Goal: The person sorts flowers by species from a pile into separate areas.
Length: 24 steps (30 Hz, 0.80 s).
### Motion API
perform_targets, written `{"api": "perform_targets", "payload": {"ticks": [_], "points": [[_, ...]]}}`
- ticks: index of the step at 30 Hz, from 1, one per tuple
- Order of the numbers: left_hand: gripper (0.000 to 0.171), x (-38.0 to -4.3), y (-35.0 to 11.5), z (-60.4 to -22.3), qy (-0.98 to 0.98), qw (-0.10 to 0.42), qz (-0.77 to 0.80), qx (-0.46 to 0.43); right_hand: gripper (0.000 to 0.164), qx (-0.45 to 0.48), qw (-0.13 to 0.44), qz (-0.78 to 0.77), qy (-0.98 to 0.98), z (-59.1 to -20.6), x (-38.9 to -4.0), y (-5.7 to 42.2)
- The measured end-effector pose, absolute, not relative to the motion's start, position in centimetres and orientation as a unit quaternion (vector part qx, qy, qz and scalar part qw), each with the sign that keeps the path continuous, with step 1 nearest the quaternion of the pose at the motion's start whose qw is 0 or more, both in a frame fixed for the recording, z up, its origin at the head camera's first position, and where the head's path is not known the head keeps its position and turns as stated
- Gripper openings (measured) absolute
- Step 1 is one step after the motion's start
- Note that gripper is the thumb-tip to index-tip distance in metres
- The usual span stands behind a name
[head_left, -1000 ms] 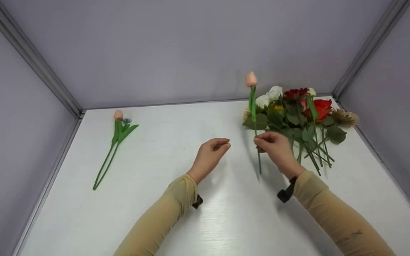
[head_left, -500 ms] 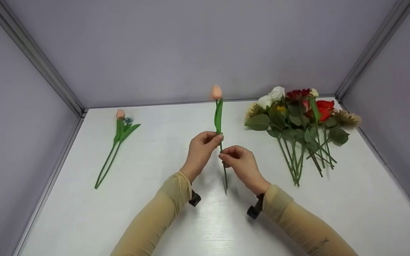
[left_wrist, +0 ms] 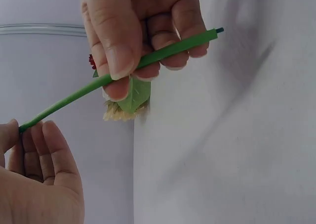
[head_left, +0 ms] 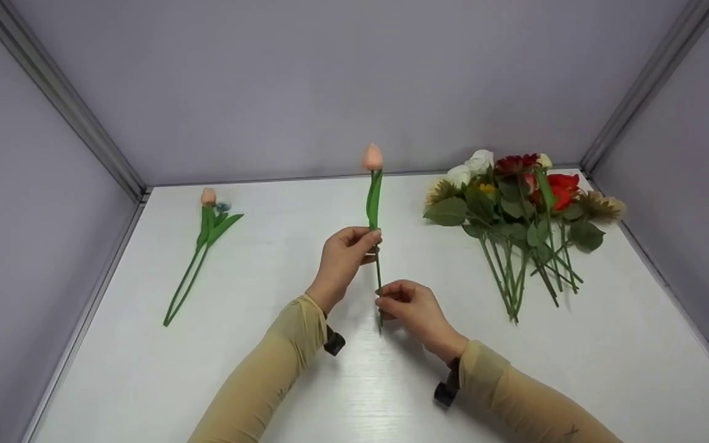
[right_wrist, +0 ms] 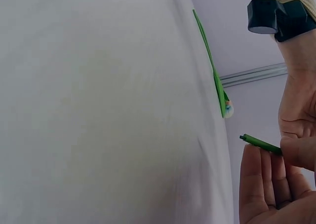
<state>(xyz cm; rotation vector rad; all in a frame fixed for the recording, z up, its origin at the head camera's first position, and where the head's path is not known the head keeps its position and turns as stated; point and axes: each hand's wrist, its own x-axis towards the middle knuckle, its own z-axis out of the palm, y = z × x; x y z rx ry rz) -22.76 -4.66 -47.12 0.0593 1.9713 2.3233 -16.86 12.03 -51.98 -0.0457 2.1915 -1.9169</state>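
A pink tulip [head_left: 372, 157] with green leaves stands nearly upright over the middle of the table, held by both hands. My left hand [head_left: 343, 257] pinches its stem just under the leaves. Lower down, my right hand [head_left: 413, 311] pinches the same stem near its bottom end. In the left wrist view the green stem [left_wrist: 74, 96] runs slantwise between the two hands, its cut tip poking out past the right hand's fingers. The right wrist view shows that stem end [right_wrist: 261, 144] between thumb and fingers. The tulip's bloom is outside both wrist views.
On the left of the white table [head_left: 293, 381] lie another pink tulip [head_left: 208, 197] and a small blue flower [head_left: 223, 207], stems crossing low down. A heap of mixed flowers [head_left: 514, 209], red, white and cream, lies at the right. Grey panels [head_left: 354, 80] enclose the table.
My right hand has brought the tulip leftward from beside the heap to the middle. My left hand has taken hold of its stem, and the right hand has slid down toward the stem's end.
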Motion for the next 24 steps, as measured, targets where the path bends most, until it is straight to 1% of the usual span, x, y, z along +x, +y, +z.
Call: {"api": "perform_targets", "payload": {"ticks": [7, 14, 20, 24], "points": [[0.027, -22.7, -4.5, -47.8, 0.632, 0.059, 0.773, 0.019, 0.017, -0.005, 0.104, -0.654, 0.75, -52.2, -16.7, 12.0], [0.028, -22.3, -4.5, -48.3, 0.645, 0.068, 0.761, 0.021, 0.021, -0.013, 0.105, -0.649, 0.754, -52.3, -16.6, 12.0], [0.031, -21.9, -4.9, -48.7, 0.659, 0.077, 0.748, 0.024, 0.019, -0.011, 0.111, -0.649, 0.752, -52.3, -16.6, 11.7], [0.027, -22.1, -6.1, -49.0, 0.675, 0.072, 0.735, 0.013, 0.024, -0.028, 0.128, -0.647, 0.751, -52.3, -16.8, 11.1]]}}
